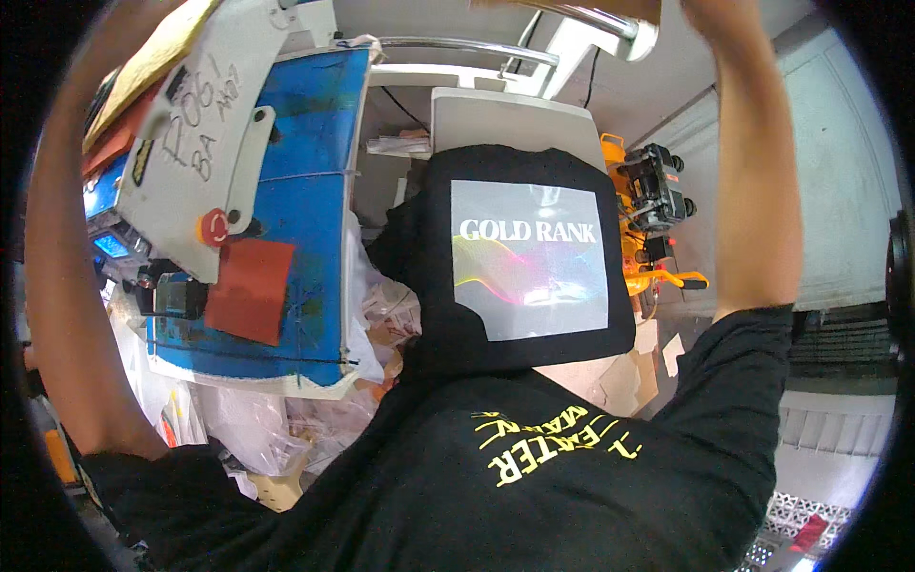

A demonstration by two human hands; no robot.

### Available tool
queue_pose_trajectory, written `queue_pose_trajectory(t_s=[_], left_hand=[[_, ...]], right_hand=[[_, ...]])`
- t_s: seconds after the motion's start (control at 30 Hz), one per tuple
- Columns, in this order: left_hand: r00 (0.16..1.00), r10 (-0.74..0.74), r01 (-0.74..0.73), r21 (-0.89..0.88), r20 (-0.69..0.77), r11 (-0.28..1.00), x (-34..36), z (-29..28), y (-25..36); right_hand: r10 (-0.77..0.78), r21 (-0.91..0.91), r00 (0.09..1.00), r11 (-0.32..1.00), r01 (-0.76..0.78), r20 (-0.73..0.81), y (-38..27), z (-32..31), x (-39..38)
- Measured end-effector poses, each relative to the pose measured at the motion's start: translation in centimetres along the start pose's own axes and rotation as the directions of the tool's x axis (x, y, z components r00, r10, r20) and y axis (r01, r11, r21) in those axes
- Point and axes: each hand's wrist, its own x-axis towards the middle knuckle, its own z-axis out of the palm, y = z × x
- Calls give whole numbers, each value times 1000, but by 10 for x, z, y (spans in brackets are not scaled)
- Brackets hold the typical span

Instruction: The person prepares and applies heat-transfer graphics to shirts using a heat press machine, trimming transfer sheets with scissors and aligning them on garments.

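Cloth (432, 257) (black) lies spread beside a pale plate (515, 116), shiny printed sheet (529, 267) on top. Both our hands are past the top of the view, so we can't tell what they're gripping. We'd smooth the wrinkles, keep the sheet flat, and double-check its near-left corner, where black cuts in.
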Motion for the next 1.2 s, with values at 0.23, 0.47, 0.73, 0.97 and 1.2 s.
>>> queue_pose_trajectory(t_s=[0.23, 0.47, 0.73, 0.97, 1.2], left_hand=[[780, 588, -377, -591, 212, 713, 0, 52, 286], [933, 284, -180, -398, 220, 899, 5, 117, 252], [904, 223, -16, -493, 365, 870, -22, 109, 265], [860, 231, 47, -522, 454, 852, -16, 112, 306], [831, 279, 24, -532, 481, 846, -8, 123, 326]], right_hand=[[447, 380, 817, 730, -568, 363, 76, 45, -166], [290, -309, 736, 944, -115, 612, 131, 107, -395], [394, -320, 651, 917, -237, 649, 132, 109, -388], [351, -262, 715, 935, -238, 604, 138, 105, -394], [451, -345, 691, 890, -299, 565, 144, 88, -398]])
